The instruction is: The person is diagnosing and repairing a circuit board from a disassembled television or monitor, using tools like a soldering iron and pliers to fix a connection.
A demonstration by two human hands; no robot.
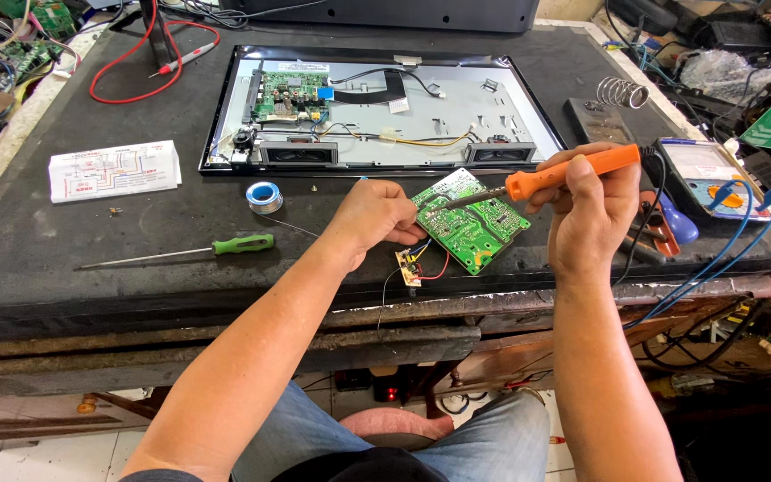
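- At the near edge of the bench (64, 268), head view: green board (468, 219) lying flat on the dark mat, one corner jutting toward the person.
- Left hand (372, 214) closed down beside the board's left edge, fingers curled at it — likely pinning it, or feeding solder wire; fingertips hidden, so cannot tell which.
- Right hand (586, 205) wrapped firmly round the orange iron (573, 171), handle up and to the right, dark tip slanted down onto the board's upper face. Held pen-like, probably for fine control at a joint.
- Small module (409, 267) just below the left hand, joined to the board by red and black leads, sitting at the bench lip.
- Solder reel (264, 196) left of the left hand, a thin wire trailing from it toward the hand — kept close, apparently for reach.
- Green screwdriver (243, 244) further left, lying flat, shaft pointing left, well apart from the board.
- Printed sheet (114, 170) at the far left of the mat.
- Opened flat panel (377, 107) behind the board, back cover off, its own green board and two speaker bars exposed.
- Coil stand (621, 91) and a meter (705, 174) at the right, blue leads hanging over the edge.
- Red probe leads (136, 62) looped at the top left.
- Surface: worn, black mat over a rough wooden front; clutter of boards and cables on both sides, tiled floor below.
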